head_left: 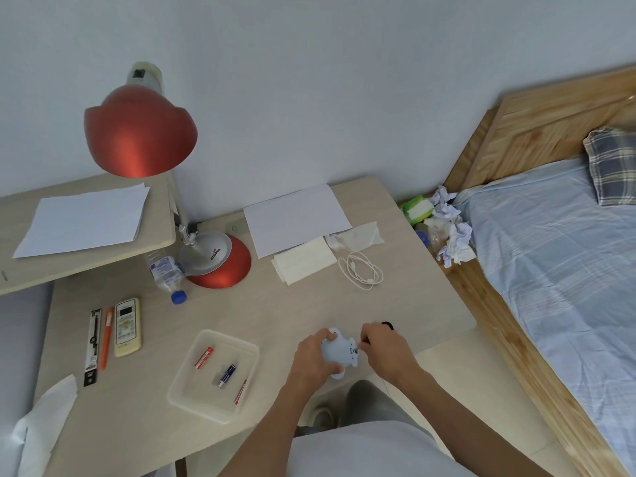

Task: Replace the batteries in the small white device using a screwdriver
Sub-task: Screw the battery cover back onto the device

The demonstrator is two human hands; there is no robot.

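My left hand (311, 358) grips a small pale blue-white device (339, 351) above the desk's front edge. My right hand (385, 346) holds a dark-handled screwdriver (387, 326), its tip at the device's right side; most of the tool is hidden by my fingers. To the left, a clear plastic tray (192, 397) holds a red battery (204, 357), a blue-and-silver battery (227, 374) and another red one (241, 391) by its right wall.
A red desk lamp (141, 132) stands at the back left beside a plastic bottle (165, 273). A remote (127, 327), orange pen (106, 337) and black pack (93, 346) lie left. Paper sheets (296, 215), a white cable (361, 270), bed (550, 253) at right.
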